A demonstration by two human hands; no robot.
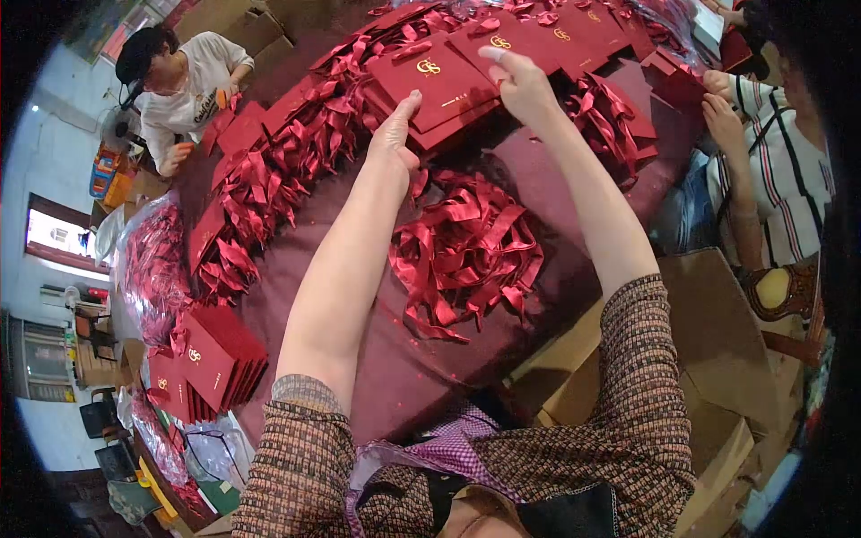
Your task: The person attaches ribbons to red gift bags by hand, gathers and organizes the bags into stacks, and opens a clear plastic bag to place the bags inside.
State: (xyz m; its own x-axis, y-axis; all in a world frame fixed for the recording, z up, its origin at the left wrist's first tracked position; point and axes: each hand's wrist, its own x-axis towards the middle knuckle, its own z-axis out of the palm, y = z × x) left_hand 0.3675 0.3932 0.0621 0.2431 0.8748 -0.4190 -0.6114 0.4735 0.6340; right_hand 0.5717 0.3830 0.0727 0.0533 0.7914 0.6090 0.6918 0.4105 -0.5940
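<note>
A stack of dark red paper gift bags (439,85) with gold lettering lies in front of me on the cloth-covered table. My left hand (395,133) grips the stack's near left corner; its thumb is on the top bag and the other fingers are hidden. At the right edge of the same stack is my right hand (527,90), its index finger stretched out over the bags and the others bent. A white cover sits on that fingertip. Just below my hands, a heap of shiny red ribbon handles (471,247) spreads over the tablecloth.
Rows of red bags with ribbons (269,175) line the table's far and left sides. A bag pile (215,363) stands at the near left corner. One co-worker (184,85) is across at the left, another (762,161) at the right. Cardboard boxes (717,332) stand at the lower right.
</note>
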